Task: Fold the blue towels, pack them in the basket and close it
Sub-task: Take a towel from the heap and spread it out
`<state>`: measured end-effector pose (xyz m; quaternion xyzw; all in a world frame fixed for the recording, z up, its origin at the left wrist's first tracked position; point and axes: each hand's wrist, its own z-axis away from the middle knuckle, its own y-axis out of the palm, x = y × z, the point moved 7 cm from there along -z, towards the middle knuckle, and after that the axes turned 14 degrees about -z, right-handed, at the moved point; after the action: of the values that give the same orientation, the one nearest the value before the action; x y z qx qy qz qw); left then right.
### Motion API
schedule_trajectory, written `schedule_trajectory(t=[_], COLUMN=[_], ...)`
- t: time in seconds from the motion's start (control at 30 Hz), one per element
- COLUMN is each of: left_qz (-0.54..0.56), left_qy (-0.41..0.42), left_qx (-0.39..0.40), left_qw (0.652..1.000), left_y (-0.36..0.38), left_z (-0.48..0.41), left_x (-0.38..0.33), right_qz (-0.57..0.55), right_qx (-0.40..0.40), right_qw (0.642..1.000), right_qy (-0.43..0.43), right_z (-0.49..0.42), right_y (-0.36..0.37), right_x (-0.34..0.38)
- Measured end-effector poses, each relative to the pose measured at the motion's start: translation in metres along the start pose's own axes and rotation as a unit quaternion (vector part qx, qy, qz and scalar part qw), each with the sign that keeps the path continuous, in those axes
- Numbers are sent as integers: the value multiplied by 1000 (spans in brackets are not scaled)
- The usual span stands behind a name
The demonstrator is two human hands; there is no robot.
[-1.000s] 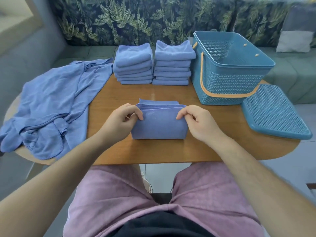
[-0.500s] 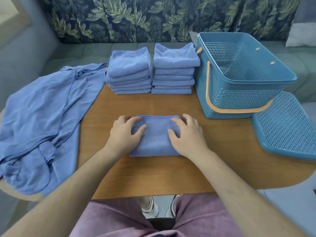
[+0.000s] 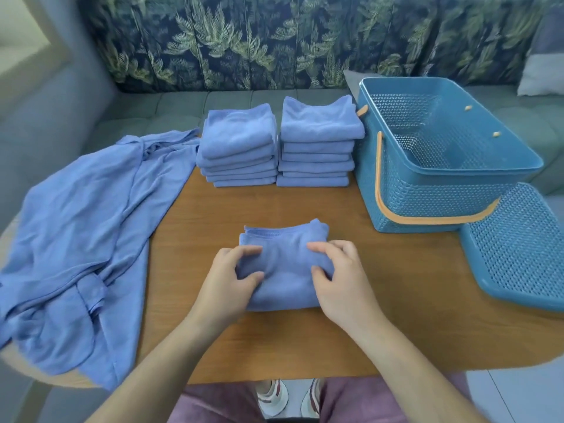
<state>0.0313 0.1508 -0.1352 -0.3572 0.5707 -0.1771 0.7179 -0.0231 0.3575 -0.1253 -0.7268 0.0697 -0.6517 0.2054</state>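
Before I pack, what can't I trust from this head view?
All in the head view:
- Loose towels: cut by the left edge and overlapping, so no count.
- Basket floor, near side: hidden behind its own front wall.
- Lid: right part cut off by the frame edge.
- Folded towel side edges: covered by the left hand and right hand gripping it.

- Folded towel (image 3: 283, 270): soft matt blue cloth, stitched hem.
- Counter (image 3: 305, 340): smooth wood, faint sheen.
- Basket (image 3: 427, 203): blue perforated plastic, orange plastic handle (image 3: 379, 178).
- Lid (image 3: 518, 248): matching perforated plastic.
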Motion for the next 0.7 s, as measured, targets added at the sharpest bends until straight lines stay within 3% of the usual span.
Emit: schedule_trajectory(t=[0.2, 0.47, 0.6, 0.7], left_qz=[50, 97, 18, -117], left_qy=[34, 26, 1, -38], left_qx=[-80, -156, -139, -124], left_qw=[995, 983, 990, 985], left_y=[-68, -175, -171, -143], left_z=[-39, -172, -243, -262], left_x=[-37, -65, -45, -21], right_qz=[-35, 32, 78, 213], right_qx=[-3, 9, 37, 63], right_qw=[998, 990, 992, 974], right_qy=[-56, -135, -95, -40], right_z=[-56, -208, -272, -290], right_y=[-6, 23, 54, 72], right_x=[69, 170, 159, 127])
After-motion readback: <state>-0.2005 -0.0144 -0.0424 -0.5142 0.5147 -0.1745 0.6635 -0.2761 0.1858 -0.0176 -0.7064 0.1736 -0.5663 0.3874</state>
